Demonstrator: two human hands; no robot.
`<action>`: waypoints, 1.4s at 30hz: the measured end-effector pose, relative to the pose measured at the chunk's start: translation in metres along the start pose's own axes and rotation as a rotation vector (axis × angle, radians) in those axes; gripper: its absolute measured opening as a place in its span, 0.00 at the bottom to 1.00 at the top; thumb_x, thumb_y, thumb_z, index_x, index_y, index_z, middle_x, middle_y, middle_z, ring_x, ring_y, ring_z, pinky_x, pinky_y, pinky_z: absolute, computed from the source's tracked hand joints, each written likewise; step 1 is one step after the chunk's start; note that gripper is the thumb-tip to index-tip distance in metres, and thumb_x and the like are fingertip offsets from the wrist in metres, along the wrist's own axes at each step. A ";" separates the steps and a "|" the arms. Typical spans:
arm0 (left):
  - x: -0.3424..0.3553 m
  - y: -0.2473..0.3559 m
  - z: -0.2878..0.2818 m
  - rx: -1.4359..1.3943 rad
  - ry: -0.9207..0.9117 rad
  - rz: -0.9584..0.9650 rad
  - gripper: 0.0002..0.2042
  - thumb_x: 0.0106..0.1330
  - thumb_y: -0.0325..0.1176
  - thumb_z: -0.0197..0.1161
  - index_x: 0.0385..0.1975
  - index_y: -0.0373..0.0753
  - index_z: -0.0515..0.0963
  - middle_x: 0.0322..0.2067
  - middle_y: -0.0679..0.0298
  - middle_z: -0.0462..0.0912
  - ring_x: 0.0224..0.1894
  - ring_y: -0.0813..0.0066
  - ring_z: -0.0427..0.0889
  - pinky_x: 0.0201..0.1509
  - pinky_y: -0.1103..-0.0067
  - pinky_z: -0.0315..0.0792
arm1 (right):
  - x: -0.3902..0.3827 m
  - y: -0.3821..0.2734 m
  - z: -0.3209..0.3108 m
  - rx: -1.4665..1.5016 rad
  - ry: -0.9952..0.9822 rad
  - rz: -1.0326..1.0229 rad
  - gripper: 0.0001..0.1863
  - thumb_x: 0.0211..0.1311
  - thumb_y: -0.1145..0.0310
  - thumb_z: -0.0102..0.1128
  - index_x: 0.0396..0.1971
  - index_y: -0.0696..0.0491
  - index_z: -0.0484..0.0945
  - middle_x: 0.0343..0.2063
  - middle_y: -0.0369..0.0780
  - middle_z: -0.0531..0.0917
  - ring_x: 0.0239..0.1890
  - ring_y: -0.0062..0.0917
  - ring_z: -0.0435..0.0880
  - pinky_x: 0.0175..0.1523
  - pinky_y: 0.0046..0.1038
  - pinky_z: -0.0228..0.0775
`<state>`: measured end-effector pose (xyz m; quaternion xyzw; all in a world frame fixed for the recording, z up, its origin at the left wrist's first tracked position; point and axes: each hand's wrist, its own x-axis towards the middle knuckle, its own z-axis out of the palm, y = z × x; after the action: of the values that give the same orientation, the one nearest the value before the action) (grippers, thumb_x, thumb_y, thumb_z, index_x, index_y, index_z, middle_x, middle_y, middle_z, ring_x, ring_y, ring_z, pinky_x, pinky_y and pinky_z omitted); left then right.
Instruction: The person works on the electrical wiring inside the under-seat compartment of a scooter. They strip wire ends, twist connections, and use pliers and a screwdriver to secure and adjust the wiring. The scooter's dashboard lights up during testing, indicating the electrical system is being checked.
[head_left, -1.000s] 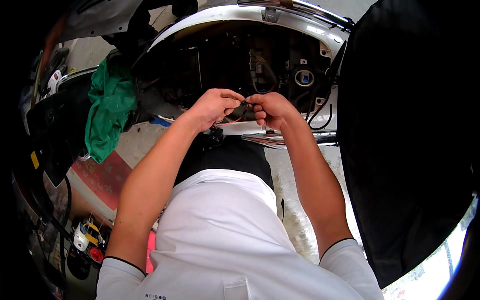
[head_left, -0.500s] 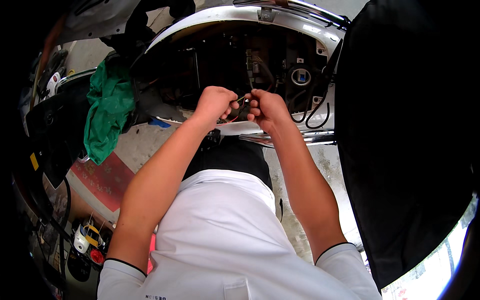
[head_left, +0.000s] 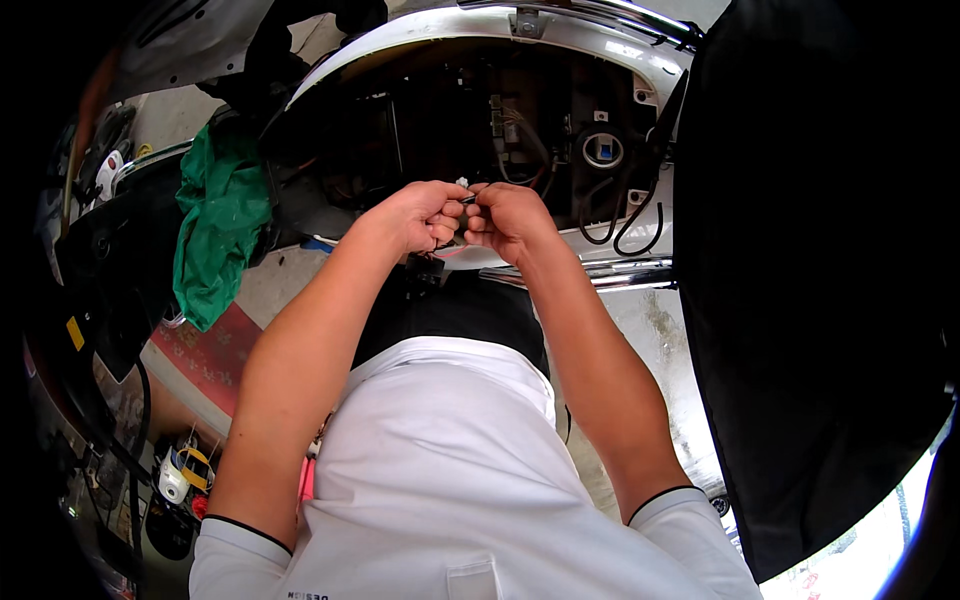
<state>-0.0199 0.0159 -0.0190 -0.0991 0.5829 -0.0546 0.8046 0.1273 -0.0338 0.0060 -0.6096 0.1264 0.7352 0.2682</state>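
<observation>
My left hand (head_left: pixel 428 216) and my right hand (head_left: pixel 508 218) meet over the near edge of an open white scooter body (head_left: pixel 455 30). Both are closed in a pinch, fingertips almost touching. Between them runs a short dark wire (head_left: pixel 468 199), gripped from either side; its ends are hidden by the fingers. Just beyond the fingertips a small white connector (head_left: pixel 462 182) shows. A thin red wire (head_left: pixel 452 252) loops out below my hands.
Inside the body's dark cavity are wire plugs (head_left: pixel 497 118) and a round cap (head_left: pixel 602 151). A black hose (head_left: pixel 655 235) hangs at its right. Green cloth (head_left: pixel 222 230) drapes at left, a large black cover (head_left: pixel 800 300) at right. Chrome bars (head_left: pixel 625 272) edge the near side.
Both hands have shifted slightly left and closer together. The yellowish wire seen between them earlier no longer shows; a dark wire and a white connector do.
</observation>
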 end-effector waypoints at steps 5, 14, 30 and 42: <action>-0.004 0.006 -0.002 -0.056 0.000 -0.034 0.14 0.74 0.33 0.54 0.22 0.43 0.66 0.13 0.78 0.55 0.12 0.87 0.46 0.11 0.87 0.42 | 0.001 -0.001 0.000 -0.255 0.043 -0.002 0.08 0.67 0.72 0.55 0.34 0.62 0.78 0.25 0.40 0.82 0.19 0.24 0.82 0.23 0.29 0.80; -0.014 0.010 -0.008 0.085 -0.140 -0.054 0.08 0.72 0.33 0.58 0.36 0.34 0.75 0.14 0.78 0.57 0.13 0.90 0.49 0.13 0.88 0.43 | 0.001 -0.019 -0.019 -0.329 0.011 0.082 0.08 0.63 0.70 0.59 0.28 0.60 0.79 0.20 0.38 0.80 0.17 0.22 0.79 0.22 0.28 0.77; -0.025 -0.054 0.025 1.650 0.668 1.188 0.04 0.67 0.29 0.56 0.33 0.37 0.74 0.24 0.60 0.83 0.27 0.62 0.84 0.29 0.67 0.76 | -0.008 -0.036 -0.012 -0.476 -0.034 -0.040 0.12 0.68 0.66 0.57 0.31 0.61 0.79 0.21 0.38 0.79 0.18 0.23 0.78 0.24 0.26 0.74; -0.014 -0.037 0.004 0.535 0.060 0.629 0.07 0.73 0.32 0.52 0.32 0.37 0.73 0.20 0.72 0.72 0.19 0.82 0.67 0.22 0.80 0.62 | 0.001 0.000 -0.008 0.099 -0.031 0.049 0.12 0.72 0.69 0.56 0.28 0.58 0.74 0.20 0.36 0.74 0.17 0.17 0.67 0.18 0.20 0.53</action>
<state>-0.0201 -0.0169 0.0037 0.2982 0.5733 0.0417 0.7620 0.1333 -0.0379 0.0037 -0.5809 0.1734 0.7437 0.2817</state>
